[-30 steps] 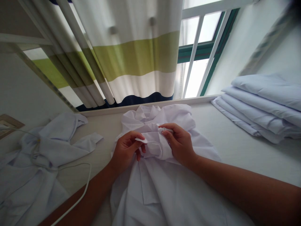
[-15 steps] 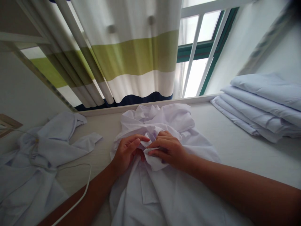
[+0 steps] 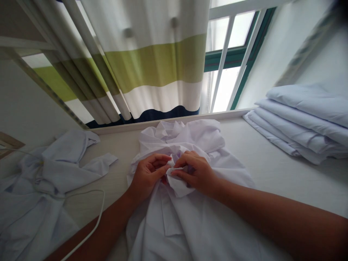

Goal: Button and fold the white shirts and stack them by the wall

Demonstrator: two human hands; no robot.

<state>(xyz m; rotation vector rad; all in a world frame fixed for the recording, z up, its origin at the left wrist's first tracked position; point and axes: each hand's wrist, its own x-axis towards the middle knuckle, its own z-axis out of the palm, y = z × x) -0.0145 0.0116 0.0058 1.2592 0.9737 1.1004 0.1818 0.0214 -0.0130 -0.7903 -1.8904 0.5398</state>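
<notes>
A white garment [image 3: 206, 214], which looks like a shirt or coat, lies rumpled in front of me, its upper part bunched toward the window. My left hand [image 3: 149, 172] pinches a fold of its cloth between thumb and fingers. Close beside it, my right hand [image 3: 194, 170] grips the same gathered cloth, thumb below and fingers bent over it. The fingertips of both hands nearly meet. Whatever small detail lies between them is hidden in the folds. A flat stitched strip runs down the garment below the hands.
Several folded white garments [image 3: 307, 123] are stacked at the right. More white cloth [image 3: 62, 163] lies loosely heaped at the left, with a thin white cable [image 3: 100, 214] running across it and over my left forearm. A raised ledge [image 3: 231, 115], curtain [image 3: 154, 65] and barred window stand behind.
My left thumb and fingers have shifted on the gathered cloth, the thumb now stretched further toward the right hand. My right fingers have bent slightly more. The garment is nearly unmoved.
</notes>
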